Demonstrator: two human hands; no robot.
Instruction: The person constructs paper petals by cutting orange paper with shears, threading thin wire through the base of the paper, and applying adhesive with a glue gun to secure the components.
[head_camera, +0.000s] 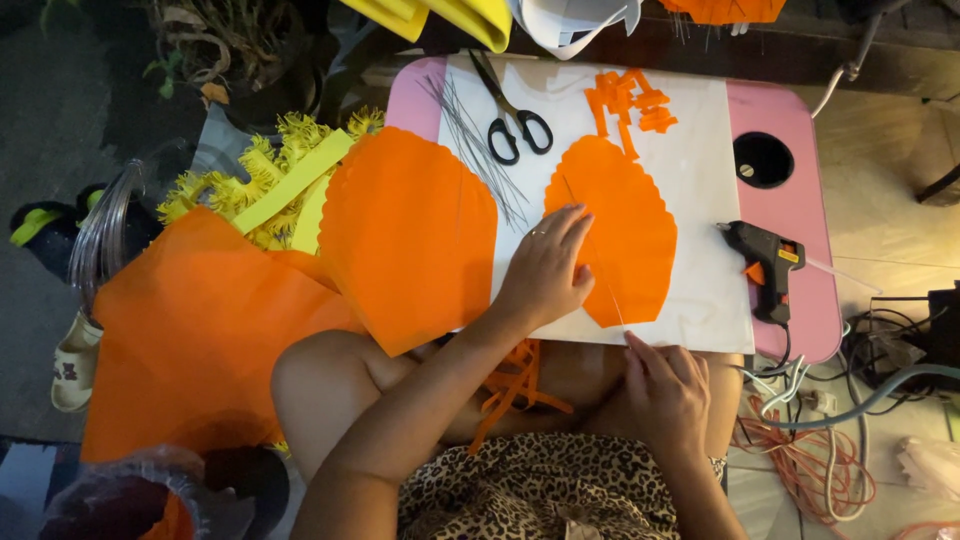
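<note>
On a small pink table (810, 300), the left hand (545, 270) presses flat and open on an orange petal (625, 250) (scalloped edges) while the right hand (665, 390) pinches a thin wire (600, 265) laid along its middle, likely needing steady alignment next.

— What carries it all?
— A small pink surface (800, 170) with a white sheet (700, 180) over its middle.
— And around the black glue gun (765, 262)?
— Left of it lies an orange scalloped petal (640, 230); further left, thin wires (480, 140), black scissors (515, 125) and a larger orange petal (410, 230). Orange scraps (630, 100) lie up-left.
</note>
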